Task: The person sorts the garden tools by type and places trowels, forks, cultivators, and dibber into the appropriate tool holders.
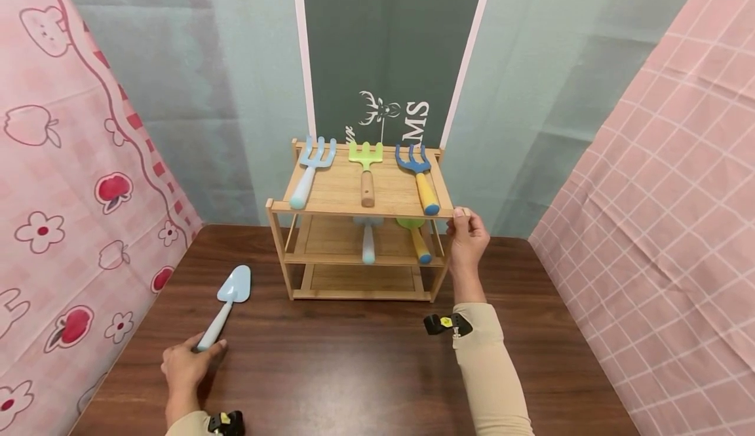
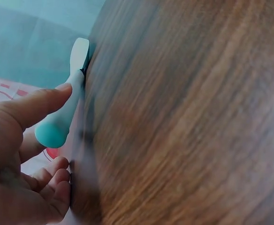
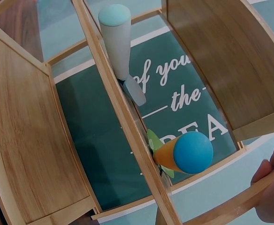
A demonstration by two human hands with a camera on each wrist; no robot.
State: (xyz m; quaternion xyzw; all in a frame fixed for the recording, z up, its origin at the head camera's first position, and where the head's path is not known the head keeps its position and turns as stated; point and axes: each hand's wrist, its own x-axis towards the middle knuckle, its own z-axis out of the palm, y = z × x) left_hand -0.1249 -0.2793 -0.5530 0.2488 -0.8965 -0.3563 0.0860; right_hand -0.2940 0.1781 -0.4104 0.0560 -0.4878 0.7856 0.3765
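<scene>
A light-blue hand trowel (image 1: 236,285) lies on the left of the brown table, blade pointing away. My left hand (image 1: 187,365) pinches its pale handle (image 2: 67,110) between thumb and finger near the teal end; the other fingers curl near the tabletop. My right hand (image 1: 468,233) grips the front right top corner of a three-level wooden rack (image 1: 360,295). On the top board lie three hand forks: a light-blue one (image 1: 303,187), a green one with a wooden handle (image 1: 367,187) and a blue one with a yellow handle (image 1: 426,190).
On the middle shelf rest a pale-handled tool (image 1: 368,246) and a yellow-handled tool with a green head (image 1: 421,246); the upper board partly hides their heads. Both handles stick out past the shelf's front bar. Cloth curtains (image 1: 666,180) hang left, right and behind.
</scene>
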